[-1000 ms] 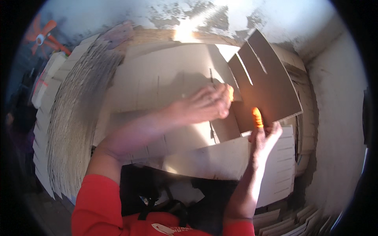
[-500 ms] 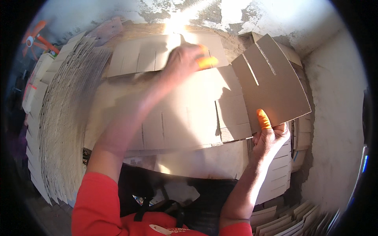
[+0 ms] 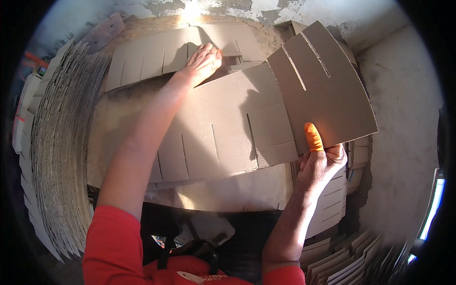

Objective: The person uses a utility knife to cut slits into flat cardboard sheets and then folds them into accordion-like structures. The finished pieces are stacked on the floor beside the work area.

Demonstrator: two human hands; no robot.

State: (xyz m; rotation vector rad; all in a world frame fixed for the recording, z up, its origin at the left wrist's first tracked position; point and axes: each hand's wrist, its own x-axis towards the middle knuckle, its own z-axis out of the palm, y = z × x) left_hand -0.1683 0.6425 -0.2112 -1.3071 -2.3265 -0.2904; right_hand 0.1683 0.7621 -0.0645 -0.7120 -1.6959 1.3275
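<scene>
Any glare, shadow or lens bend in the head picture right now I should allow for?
Head view: glare at the top, by the peeling wall; head view: shadow patches across the slotted cardboard sheet; head view: cardboard stack at left looks bowed by the fisheye lens; head view: right hand looks sharp.

Left arm [image 3: 142,147] and right arm [image 3: 295,218] extend forward.
Left hand [image 3: 203,62] reaches farther out, back uppermost, fingers [image 3: 207,50] bent; right hand [image 3: 323,164] lies nearer, gripping, its orange-sheathed thumb [image 3: 313,137] pointing forward.
</scene>
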